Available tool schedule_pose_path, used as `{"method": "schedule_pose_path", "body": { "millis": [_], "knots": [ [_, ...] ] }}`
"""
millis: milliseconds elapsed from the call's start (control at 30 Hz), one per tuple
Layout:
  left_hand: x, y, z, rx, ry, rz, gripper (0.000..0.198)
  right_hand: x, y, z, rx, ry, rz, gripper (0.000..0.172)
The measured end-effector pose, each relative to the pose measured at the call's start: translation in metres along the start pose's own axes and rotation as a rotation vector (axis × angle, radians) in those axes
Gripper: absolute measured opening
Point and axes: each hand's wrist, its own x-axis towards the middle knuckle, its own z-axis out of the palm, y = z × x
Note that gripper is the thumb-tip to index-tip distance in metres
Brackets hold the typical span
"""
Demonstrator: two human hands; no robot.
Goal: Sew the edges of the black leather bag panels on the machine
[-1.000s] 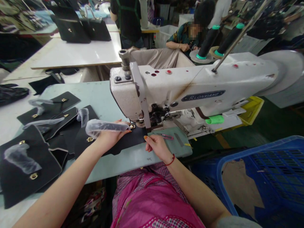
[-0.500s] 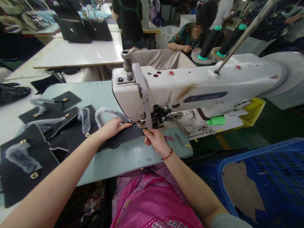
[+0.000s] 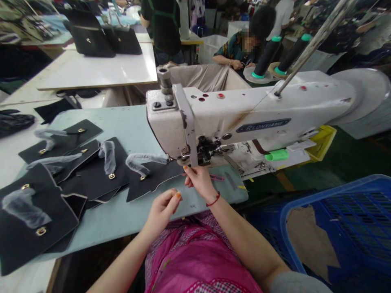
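A black bag panel (image 3: 161, 176) with a plastic-wrapped handle (image 3: 143, 160) lies on the pale green bed of the sewing machine (image 3: 166, 126). Its right end reaches under the machine head, by the presser foot. My right hand (image 3: 198, 182) pinches the panel's near edge there, thumb on top. My left hand (image 3: 163, 206) is just in front of the panel, apart from it, its thumb pressed against curled fingers. Whether something small is between them I cannot make out. Beside my right hand lies a pink-handled tool (image 3: 216, 178), partly hidden.
More black bag pieces (image 3: 33, 215) with wrapped handles and gold fittings overlap on the left. A blue basket (image 3: 295, 203) holding a beige piece stands at the right. Thread cones (image 3: 265, 59) rise behind the machine. A co-worker (image 3: 235, 53) sits across from me.
My left hand has let go of the black panel and moved towards me and right, closing its fingers. My right hand stays at the panel's edge by the presser foot.
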Motion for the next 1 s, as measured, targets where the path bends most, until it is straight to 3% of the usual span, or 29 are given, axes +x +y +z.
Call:
{"method": "schedule_pose_path", "body": {
  "millis": [100,200,300,433,733,1000],
  "knots": [
    [0.011,-0.021,0.031,-0.65,0.042,-0.32,0.037,-0.001,0.001,0.001,-0.013,0.01,-0.017,0.053],
    [0.042,-0.024,0.037,-0.863,0.114,-0.363,0.049,0.0,0.002,0.002,-0.016,0.029,-0.029,0.053],
    [0.06,-0.019,0.032,-0.819,0.168,-0.376,0.039,-0.001,0.003,0.003,0.009,0.054,-0.034,0.052],
    [0.061,-0.018,0.028,-0.792,0.206,-0.396,0.041,-0.008,0.006,0.006,0.122,0.096,-0.002,0.048],
    [0.065,-0.016,0.026,-0.791,-0.014,-0.42,0.046,-0.015,0.009,0.019,0.285,0.174,0.038,0.041],
    [0.067,-0.015,0.02,-0.638,0.114,-0.419,0.04,-0.013,0.002,0.008,0.166,0.176,-0.024,0.034]
  ]
}}
